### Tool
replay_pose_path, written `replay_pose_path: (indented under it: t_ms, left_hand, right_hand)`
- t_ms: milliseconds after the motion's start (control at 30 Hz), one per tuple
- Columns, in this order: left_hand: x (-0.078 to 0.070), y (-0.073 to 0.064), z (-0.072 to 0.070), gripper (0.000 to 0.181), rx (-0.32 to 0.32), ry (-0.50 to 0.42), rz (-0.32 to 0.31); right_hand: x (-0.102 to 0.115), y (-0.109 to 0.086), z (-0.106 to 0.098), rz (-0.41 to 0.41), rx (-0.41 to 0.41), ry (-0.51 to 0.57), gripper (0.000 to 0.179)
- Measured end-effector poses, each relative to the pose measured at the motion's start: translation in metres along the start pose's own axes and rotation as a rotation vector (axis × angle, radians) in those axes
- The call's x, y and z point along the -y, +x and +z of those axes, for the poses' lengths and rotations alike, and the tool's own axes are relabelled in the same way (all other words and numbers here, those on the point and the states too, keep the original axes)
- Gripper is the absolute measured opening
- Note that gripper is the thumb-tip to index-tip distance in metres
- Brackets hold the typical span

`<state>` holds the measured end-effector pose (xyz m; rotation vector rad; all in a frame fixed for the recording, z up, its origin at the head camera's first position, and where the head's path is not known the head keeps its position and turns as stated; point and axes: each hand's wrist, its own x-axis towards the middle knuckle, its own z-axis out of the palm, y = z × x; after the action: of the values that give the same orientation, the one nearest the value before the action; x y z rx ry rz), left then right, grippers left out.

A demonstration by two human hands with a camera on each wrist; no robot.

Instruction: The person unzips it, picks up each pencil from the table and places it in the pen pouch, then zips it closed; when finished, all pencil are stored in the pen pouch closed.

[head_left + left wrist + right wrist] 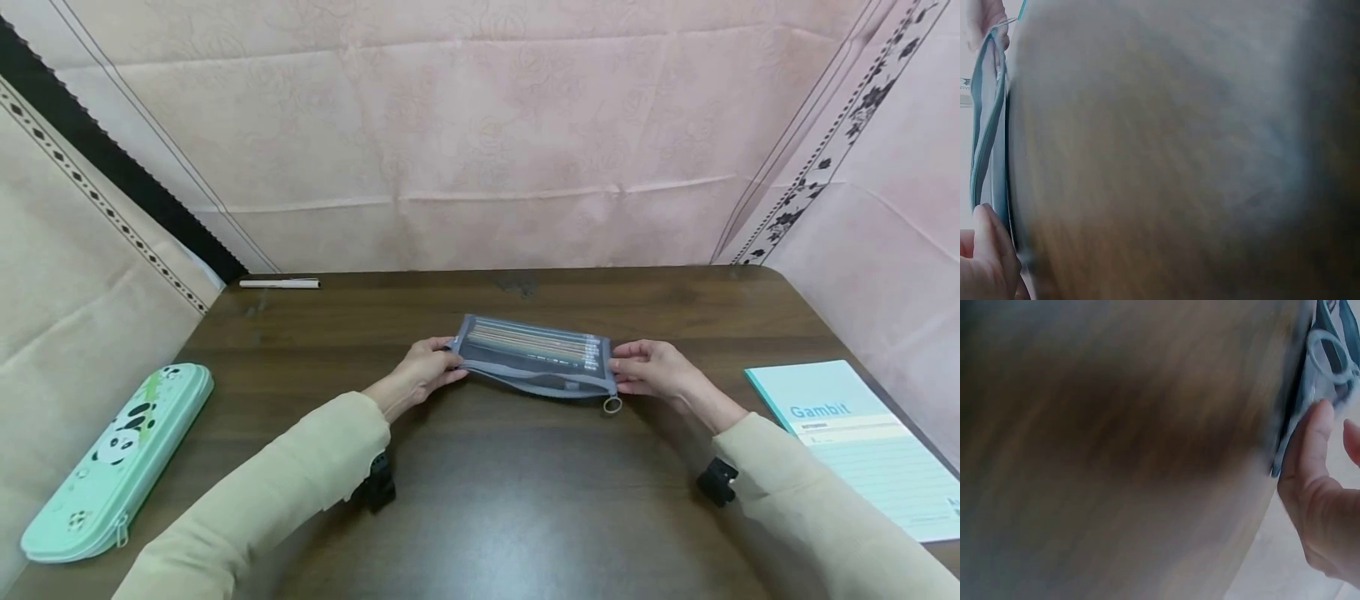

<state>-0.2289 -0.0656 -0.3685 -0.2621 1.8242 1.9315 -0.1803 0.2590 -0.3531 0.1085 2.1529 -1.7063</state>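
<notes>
A grey-blue see-through zip pouch (536,357) spans the space between both hands above the brown table. Slim pencil-like sticks (525,340) lie side by side inside it, visible through its upper face. My left hand (423,372) pinches the pouch's left end. At the opposite end, my right hand (660,373) holds the side edge, its fingertips close to the ring (612,405) of the zip. Seen from the left wrist, the two zip bands (988,144) bow apart along the near edge. The right wrist view shows the fingers (1315,440) against the pouch's end.
To the left lies a mint-green panda case (123,458), zipped round its side. A pale notebook (862,442) marked "Gambit" lies at the right edge. Near the table's far left corner is a white pen-like stick (279,283). Cloth (480,150) hangs behind the wooden table (510,517).
</notes>
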Motion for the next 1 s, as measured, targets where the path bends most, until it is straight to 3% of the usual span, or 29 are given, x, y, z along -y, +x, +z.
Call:
replay_pose_path:
  t_ms: [300,567,733,833,933,1000]
  left_hand:
    - [-0.001,0.004,-0.007,0.054,-0.029,0.022,0.018]
    - [-0.01,0.003,-0.02,0.052,-0.04,0.264,0.08]
    - [-0.015,0.003,-0.027,0.054,-0.041,0.463,0.132]
    - [-0.019,0.002,-0.028,0.051,-0.114,0.614,0.253]
    - [-0.019,-0.003,-0.018,0.04,-0.202,0.708,0.464]
    - [-0.017,-0.008,-0.003,0.027,-0.214,0.725,0.594]
  right_hand:
    - [0.004,0.014,0.007,0.062,0.035,0.218,0.057]
    - [0.004,0.02,0.011,0.043,-0.001,0.188,0.053]
    - [0.003,0.022,0.011,0.04,-0.007,0.195,0.054]
    - [0.002,0.022,0.012,0.037,-0.015,0.207,0.054]
    - [0.002,0.021,0.013,0.038,-0.024,0.218,0.054]
    - [0.002,0.021,0.014,0.04,-0.03,0.225,0.055]
